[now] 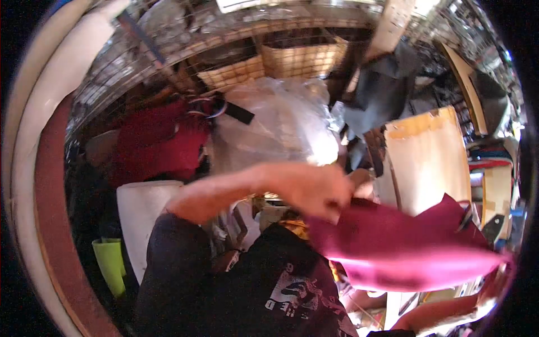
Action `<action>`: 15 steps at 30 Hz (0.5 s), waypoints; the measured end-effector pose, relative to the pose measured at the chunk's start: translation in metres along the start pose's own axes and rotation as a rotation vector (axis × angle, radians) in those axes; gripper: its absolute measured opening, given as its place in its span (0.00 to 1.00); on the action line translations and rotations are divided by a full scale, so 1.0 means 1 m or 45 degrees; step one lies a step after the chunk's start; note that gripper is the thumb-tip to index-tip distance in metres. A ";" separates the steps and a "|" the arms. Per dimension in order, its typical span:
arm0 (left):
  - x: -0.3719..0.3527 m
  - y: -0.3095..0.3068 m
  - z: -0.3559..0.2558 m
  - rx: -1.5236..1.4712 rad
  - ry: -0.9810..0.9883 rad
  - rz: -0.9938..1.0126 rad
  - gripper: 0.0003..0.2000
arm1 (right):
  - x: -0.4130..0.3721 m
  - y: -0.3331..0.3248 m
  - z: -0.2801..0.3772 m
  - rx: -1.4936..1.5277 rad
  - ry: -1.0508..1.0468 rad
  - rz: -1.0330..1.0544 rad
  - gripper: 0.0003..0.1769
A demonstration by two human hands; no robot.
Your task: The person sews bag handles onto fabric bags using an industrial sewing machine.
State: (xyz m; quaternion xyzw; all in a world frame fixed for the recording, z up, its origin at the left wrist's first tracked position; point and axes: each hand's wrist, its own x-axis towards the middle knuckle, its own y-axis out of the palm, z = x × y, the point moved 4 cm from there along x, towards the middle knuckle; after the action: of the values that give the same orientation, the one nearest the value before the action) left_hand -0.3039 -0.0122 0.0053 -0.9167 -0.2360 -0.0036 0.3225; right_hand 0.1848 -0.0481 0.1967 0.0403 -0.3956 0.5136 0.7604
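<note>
A magenta sheet of pliable material (pixel 393 236) stretches across the right side, in front of my body. My left hand (pixel 323 188), slightly blurred, is closed on its left upper corner. Far to the right, my right hand (pixel 495 283) grips the sheet's other end, and pink light from the sheet falls on it. The lower edge of the sheet sags between the hands and catches bright light.
Clear plastic wrapping (pixel 275 121) lies ahead, below a wire mesh with cardboard boxes (pixel 306 59) behind. Dark red material (pixel 160 140) hangs at left, near a white roll (pixel 143 219) and a lime-green roll (pixel 109 264). A pale board (pixel 429 157) stands at right.
</note>
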 end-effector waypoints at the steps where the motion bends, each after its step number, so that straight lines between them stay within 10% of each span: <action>1: -0.009 -0.025 0.012 0.232 -0.186 -0.068 0.14 | 0.018 0.020 -0.004 0.022 0.001 0.048 0.27; 4: -0.056 -0.129 0.008 0.660 -0.229 -0.759 0.16 | 0.052 0.114 0.003 -0.128 0.112 0.220 0.28; 7: -0.112 -0.203 -0.026 1.354 -0.565 -0.929 0.09 | 0.065 0.235 0.050 0.070 0.012 0.380 0.22; 11: -0.215 -0.214 -0.078 1.745 -0.683 -1.115 0.10 | 0.015 0.347 0.121 0.579 -0.330 0.643 0.12; 12: -0.244 -0.207 -0.085 1.721 -0.811 -1.133 0.11 | -0.013 0.367 0.140 0.677 -0.058 0.750 0.13; 15: -0.348 -0.164 -0.084 1.546 -1.100 -1.364 0.12 | -0.086 0.449 0.141 0.424 -0.660 0.738 0.21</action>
State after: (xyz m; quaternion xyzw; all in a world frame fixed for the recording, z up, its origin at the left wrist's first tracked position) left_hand -0.6721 -0.1000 0.1130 -0.2796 -0.6908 0.3151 0.5877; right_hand -0.2723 0.0325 0.0831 0.1774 -0.4803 0.7359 0.4430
